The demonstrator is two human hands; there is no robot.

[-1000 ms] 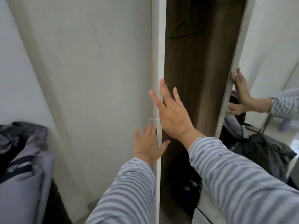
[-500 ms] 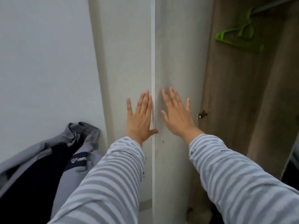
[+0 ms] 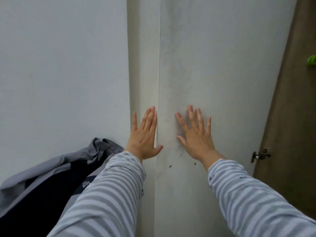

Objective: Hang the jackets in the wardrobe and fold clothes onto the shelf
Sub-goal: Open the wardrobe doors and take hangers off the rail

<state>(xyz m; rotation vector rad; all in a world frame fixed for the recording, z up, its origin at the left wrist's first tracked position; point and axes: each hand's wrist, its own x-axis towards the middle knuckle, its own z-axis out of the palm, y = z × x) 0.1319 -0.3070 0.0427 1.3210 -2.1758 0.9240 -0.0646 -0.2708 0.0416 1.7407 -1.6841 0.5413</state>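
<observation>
The pale wardrobe door (image 3: 222, 74) is swung wide, showing its inner face. My right hand (image 3: 196, 135) lies flat on that face, fingers spread, holding nothing. My left hand (image 3: 145, 135) presses flat just left of the door's edge, thumb over the seam, also empty. A grey and dark navy jacket (image 3: 51, 182) with a small white logo lies crumpled at the lower left, partly behind my left sleeve. The brown wood inside of the wardrobe (image 3: 294, 117) shows at the far right, with a bit of a green hanger (image 3: 312, 61) at the frame's edge.
A plain white wall (image 3: 63, 74) fills the left half. A metal hinge (image 3: 259, 155) joins the door to the wardrobe side. Two small screw heads (image 3: 182, 165) sit in the door below my hands.
The door has swung further open to the left and my view has turned left with it. Both hands went from its edge to lying flat. The green hanger slid to the right edge.
</observation>
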